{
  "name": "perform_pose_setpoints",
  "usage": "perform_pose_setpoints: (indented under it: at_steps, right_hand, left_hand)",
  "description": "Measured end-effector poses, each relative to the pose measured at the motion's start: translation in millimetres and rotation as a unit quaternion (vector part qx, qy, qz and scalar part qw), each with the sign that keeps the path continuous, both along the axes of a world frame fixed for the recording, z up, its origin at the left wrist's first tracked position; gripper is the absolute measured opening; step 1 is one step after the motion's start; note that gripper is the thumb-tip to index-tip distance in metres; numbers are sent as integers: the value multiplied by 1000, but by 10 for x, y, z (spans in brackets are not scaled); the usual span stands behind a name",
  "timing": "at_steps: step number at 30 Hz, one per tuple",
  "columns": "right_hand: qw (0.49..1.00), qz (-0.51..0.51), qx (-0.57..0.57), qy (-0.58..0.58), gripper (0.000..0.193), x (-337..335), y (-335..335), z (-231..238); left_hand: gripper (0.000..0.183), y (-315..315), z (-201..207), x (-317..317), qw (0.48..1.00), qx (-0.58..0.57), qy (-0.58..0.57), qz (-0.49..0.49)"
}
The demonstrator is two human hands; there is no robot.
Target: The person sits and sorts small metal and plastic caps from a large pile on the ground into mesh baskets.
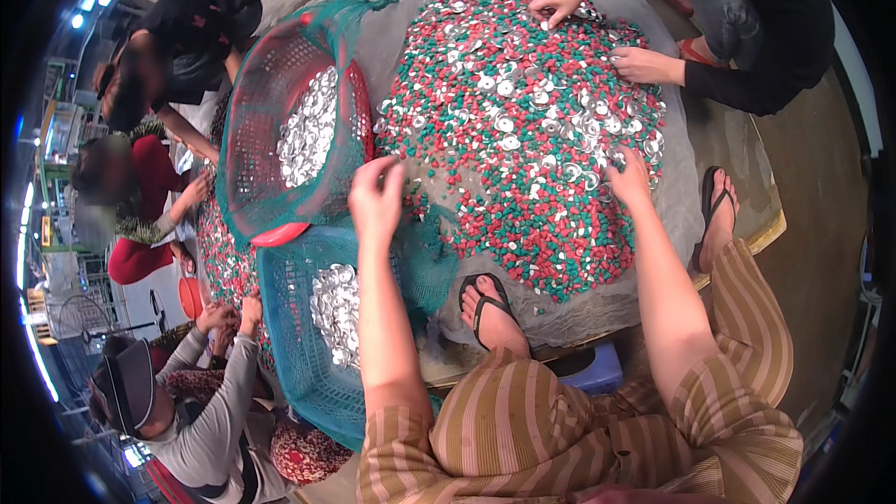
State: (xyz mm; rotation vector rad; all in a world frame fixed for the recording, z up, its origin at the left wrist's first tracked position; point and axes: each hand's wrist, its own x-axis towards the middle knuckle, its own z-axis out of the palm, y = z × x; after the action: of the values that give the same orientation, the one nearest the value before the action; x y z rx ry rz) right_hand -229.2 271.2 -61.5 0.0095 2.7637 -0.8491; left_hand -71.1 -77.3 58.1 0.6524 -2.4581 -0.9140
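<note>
My left hand is raised between the baskets and the pile, its fingers curled in; what they hold, if anything, is hidden. At the right side of the pile, my right hand reaches down with bent fingers among silver discs; its fingertips are too small to make out. The pile mixes red, green and white small pieces with shiny round discs, spread over a pale sheet. Left of my left forearm stands a blue-green basket holding silver discs.
Beyond it, a red basket lined with green netting also holds discs. Across the pile, a person in black has both hands at it. More people work around another pile at left. My sandalled foot rests at the near edge.
</note>
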Motion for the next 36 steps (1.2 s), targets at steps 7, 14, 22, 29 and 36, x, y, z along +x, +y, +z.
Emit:
perform_pose_setpoints:
  at_steps: [7,14,22,29,36]
  right_hand:
    - [995,-17,62,-74,63,-605,-173,-73]
    - [993,19,4,-118,56,-710,-296,-115]
    - [974,211,-29,-77,50,83,-725,127]
    - [949,302,-90,4,27,522,-511,461]
    - [983,23,9,182,37,-134,-71,162]
  left_hand:
    - [55,-418,-1295,-1115,972,107,-208,14]
    - [61,633,-1284,-1577,939,250,-218,-96]
    - [46,1185,-1189,-1285,865,352,-267,-236]
    - [28,1336,-841,-507,918,212,-159,-295]
    - [26,1042,-534,-449,915,93,-273,-281]
